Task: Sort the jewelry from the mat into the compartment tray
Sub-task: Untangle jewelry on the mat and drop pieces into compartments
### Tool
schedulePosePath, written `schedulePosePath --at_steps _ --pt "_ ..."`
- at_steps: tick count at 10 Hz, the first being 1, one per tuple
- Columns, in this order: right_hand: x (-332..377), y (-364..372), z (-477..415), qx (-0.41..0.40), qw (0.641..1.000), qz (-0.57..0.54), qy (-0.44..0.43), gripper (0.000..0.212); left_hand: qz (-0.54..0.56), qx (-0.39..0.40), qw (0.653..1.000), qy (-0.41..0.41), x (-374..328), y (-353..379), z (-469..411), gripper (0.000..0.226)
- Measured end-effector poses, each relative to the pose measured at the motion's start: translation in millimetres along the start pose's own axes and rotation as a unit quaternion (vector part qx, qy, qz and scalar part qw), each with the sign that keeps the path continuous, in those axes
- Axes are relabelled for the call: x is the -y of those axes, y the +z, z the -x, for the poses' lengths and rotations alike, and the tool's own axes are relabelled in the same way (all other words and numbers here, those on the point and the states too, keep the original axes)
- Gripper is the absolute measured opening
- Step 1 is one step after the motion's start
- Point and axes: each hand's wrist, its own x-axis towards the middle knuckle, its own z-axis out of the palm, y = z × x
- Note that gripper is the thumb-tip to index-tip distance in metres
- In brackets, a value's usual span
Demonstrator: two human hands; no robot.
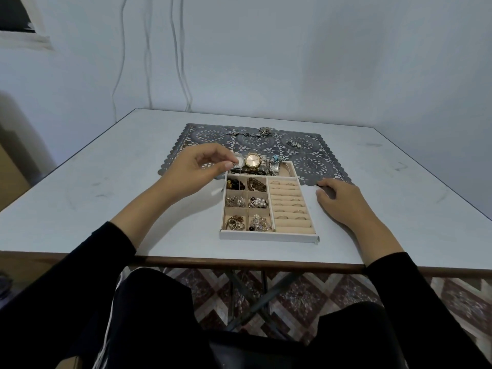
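- Near edge: compartment tray (pixel 269 234) sits on the table (pixel 106 209), its far end overlapping the mat (pixel 311 163). Six small cells at L all hold pieces, ring rolls (pixel 290 206) at R, watches (pixel 252 160) in far row.
- Beside tray's R wall: right hand (pixel 339 202) rests on table, fingers relaxed, holding nothing. Rec.: bring it against the wall to steady tray.
- Above tray's far-L corner: left hand (pixel 197 169) pinches a small silver piece (pixel 236 164) btwn thumb + forefinger. A thin strand appears to hang toward the far-L cell.
- Procedure: lower until strand pools in target cell, then release. Keep clear of dividers and watches to avoid snags.
- Far: chain pile (pixel 262 131) and small cluster (pixel 295 144) lie on mat, not yet sorted.
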Motion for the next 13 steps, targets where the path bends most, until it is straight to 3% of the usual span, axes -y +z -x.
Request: schedulePosePath --at_steps 3,7,13 --pt "-0.3 0.3 0.7 0.002 1.000 -0.003 0.006 0.034 0.020 0.045 0.999 0.012 -1.7 11.8 5.5 0.013" --pt "0.9 -0.5 1.1 0.007 1.000 -0.004 0.008 0.034 0.053 0.011 0.998 0.026 -16.7 10.8 -3.9 0.015" --pt "-0.4 -0.1 0.8 0.006 1.000 -0.005 0.001 0.034 0.022 0.028 0.999 0.008 0.6 -1.7 4.2 0.015"
